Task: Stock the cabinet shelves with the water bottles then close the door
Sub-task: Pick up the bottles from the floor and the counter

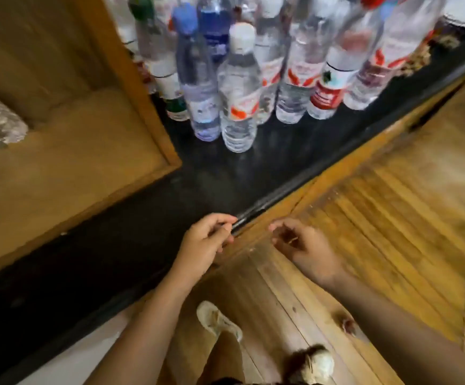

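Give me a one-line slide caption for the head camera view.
Water bottles stand clustered on a dark counter while both empty hands, left hand and right hand, hover near its edge.

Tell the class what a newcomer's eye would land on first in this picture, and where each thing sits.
First comes the crowd of clear water bottles standing upright on the dark countertop at top centre, with white, blue, green and red caps. Next, low in the middle, the left hand and right hand hover with loosely curled fingers at the counter's front edge, holding nothing visible. An open wooden cabinet shelf fills the left side.
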Available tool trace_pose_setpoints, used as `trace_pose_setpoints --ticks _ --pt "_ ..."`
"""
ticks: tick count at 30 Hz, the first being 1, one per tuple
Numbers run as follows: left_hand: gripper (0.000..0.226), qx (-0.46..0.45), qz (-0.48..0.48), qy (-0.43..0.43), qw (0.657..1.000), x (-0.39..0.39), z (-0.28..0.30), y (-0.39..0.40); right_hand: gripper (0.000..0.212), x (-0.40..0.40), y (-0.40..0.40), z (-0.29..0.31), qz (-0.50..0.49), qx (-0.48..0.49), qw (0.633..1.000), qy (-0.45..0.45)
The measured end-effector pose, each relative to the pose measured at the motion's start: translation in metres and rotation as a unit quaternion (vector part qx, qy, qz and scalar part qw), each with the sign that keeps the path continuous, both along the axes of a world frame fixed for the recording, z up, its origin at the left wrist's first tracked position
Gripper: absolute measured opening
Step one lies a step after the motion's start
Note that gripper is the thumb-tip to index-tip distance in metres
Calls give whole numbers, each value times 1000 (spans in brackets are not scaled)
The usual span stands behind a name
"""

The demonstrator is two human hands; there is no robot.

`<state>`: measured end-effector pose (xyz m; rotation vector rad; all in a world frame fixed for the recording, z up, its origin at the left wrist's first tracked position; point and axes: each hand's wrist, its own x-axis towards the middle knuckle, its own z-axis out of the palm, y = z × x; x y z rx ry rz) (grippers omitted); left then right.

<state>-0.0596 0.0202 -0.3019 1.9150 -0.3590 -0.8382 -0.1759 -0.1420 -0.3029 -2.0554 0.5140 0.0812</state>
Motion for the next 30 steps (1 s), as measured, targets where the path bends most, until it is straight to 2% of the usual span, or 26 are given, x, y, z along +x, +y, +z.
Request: trace_pose_setpoints --ticks 8,11,16,23,28,30 --pt "24 114 -164 68 978 -184 -52 -113 9 -269 -77 -71 -166 -16 980 105" --pt "25 144 -189 81 968 -219 -63 -132 9 -322 -78 -91 -218 13 969 113" --pt "18 215 -300 73 927 -302 -96 -189 8 -429 -95 -131 -380 71 914 123" --pt "21 315 -344 58 883 -364 -159 -245 8 -514 -96 -211 -529 156 823 137" --pt "22 383 -364 24 849 -387 -228 -267 6 -543 -104 -271 -582 177 784 125" --pt "23 412 -398 -17 819 -394 -256 -272 4 -549 -106 -295 -601 191 766 126"
